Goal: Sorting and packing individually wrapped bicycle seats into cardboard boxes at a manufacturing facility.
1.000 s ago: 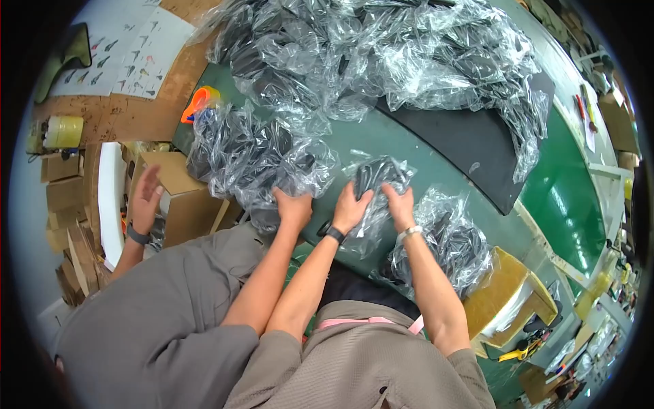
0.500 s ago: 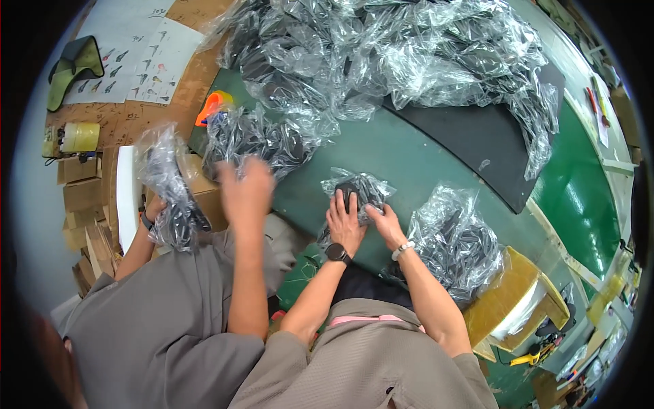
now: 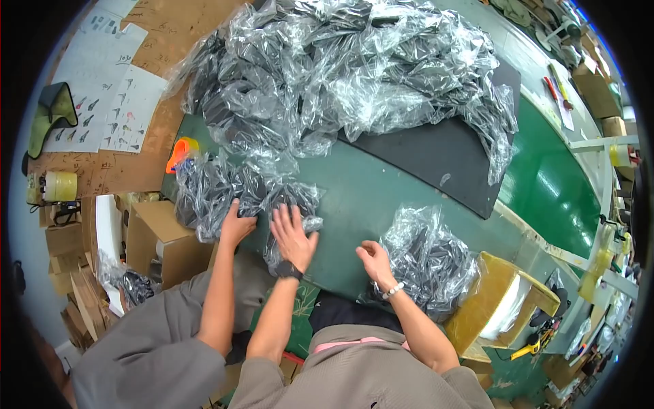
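My left hand [image 3: 291,238], wearing a dark watch, lies with its fingers spread on a dark item in a clear plastic bag [image 3: 283,198]. This bag is at the right end of a small heap of similar bagged items [image 3: 211,187]. My right hand [image 3: 378,264], with a light bracelet above it, hovers over the table, its fingers loosely bent and nothing seen in them. It is close to the left side of another heap of bagged dark items [image 3: 432,259]. A co-worker's hand [image 3: 236,228] touches the small heap just left of my left hand.
A large mound of bagged items [image 3: 340,75] covers the table's far side, partly on a black board [image 3: 429,160]. An orange tape dispenser [image 3: 182,153] is beyond the small heap. A yellow-taped box [image 3: 501,300] stands at right; an open cardboard box [image 3: 160,238] at left.
My left hand has moved left with the bagged item, now at the small heap. My right hand has come away from it. The co-worker's bagged bundle has left their hand.
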Tool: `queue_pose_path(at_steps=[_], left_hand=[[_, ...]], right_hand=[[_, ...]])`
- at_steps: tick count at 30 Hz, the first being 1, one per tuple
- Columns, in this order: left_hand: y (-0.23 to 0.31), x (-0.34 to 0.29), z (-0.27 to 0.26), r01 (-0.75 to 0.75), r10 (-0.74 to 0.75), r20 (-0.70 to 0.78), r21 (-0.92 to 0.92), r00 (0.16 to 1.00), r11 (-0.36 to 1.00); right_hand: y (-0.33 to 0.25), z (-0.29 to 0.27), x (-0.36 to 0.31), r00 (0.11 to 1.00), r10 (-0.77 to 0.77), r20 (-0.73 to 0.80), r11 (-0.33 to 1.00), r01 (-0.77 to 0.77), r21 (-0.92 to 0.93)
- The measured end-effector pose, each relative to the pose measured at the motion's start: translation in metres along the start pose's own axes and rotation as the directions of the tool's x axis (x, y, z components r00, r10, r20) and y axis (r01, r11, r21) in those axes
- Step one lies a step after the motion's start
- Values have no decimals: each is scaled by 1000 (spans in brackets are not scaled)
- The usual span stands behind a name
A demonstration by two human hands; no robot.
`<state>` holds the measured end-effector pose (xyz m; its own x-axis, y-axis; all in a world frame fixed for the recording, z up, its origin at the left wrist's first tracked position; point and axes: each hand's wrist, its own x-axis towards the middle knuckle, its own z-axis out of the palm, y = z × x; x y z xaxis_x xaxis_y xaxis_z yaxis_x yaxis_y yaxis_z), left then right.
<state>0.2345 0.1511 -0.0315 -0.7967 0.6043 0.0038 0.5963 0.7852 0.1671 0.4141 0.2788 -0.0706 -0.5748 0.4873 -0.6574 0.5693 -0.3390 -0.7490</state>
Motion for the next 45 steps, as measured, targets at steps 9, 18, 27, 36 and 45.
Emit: queue_pose_path(at_steps=[9, 18, 27, 36, 45], left_hand=[[81, 212, -17, -178, -52, -398, -521, 916, 835], [78, 337, 10, -33, 0, -104, -322, 995, 946], [84, 145, -32, 21, 53, 79, -732, 995, 681], [36, -101, 52, 857, 169, 872, -386, 460, -341], [15, -96, 62, 517, -72, 721, -420, 690, 746]], right_hand=[[-24, -38, 16, 998, -43, -42, 999, 44, 23], [-96, -85, 66, 983, -36, -181, 975, 74, 211], [-250, -180, 258, 792, -219, -570, 913, 372, 166], [-253, -163, 217, 898, -219, -382, 881, 351, 319], [-121, -162, 13, 947, -203, -250, 893, 284, 348]])
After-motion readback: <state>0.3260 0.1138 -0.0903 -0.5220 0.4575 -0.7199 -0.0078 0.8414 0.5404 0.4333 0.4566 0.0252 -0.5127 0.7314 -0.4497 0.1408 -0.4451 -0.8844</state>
